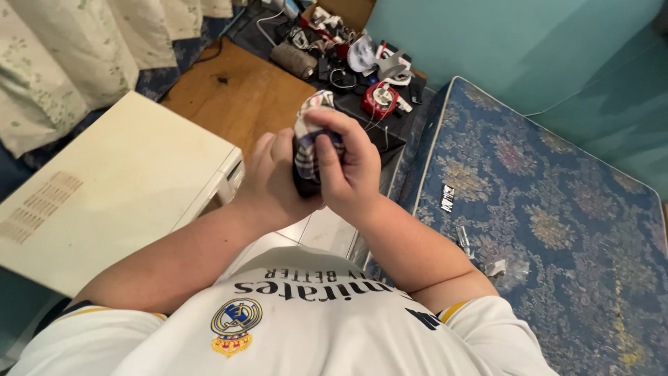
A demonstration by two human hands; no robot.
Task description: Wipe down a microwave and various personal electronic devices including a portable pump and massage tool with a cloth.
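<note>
Hands together at chest height: left hand (271, 177) cups the dark end of a rolled plaid cloth (308, 150), right hand (348, 167) wraps over it, thumb pressed in. Cloth is airborne, over tiled floor (327, 230) between the white cabinet (118, 188) and the mattress (543, 209) edge. Risk: the loose top flap (314, 103) springs free and the roll unwinds if the right grip eases. A drop probably lands on floor, or beyond in the cable clutter (348, 63) on the far bench.

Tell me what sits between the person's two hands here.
In the head view, a bunched striped cloth is clasped between the left hand and right hand, with its top poking out above the fingers.
</note>
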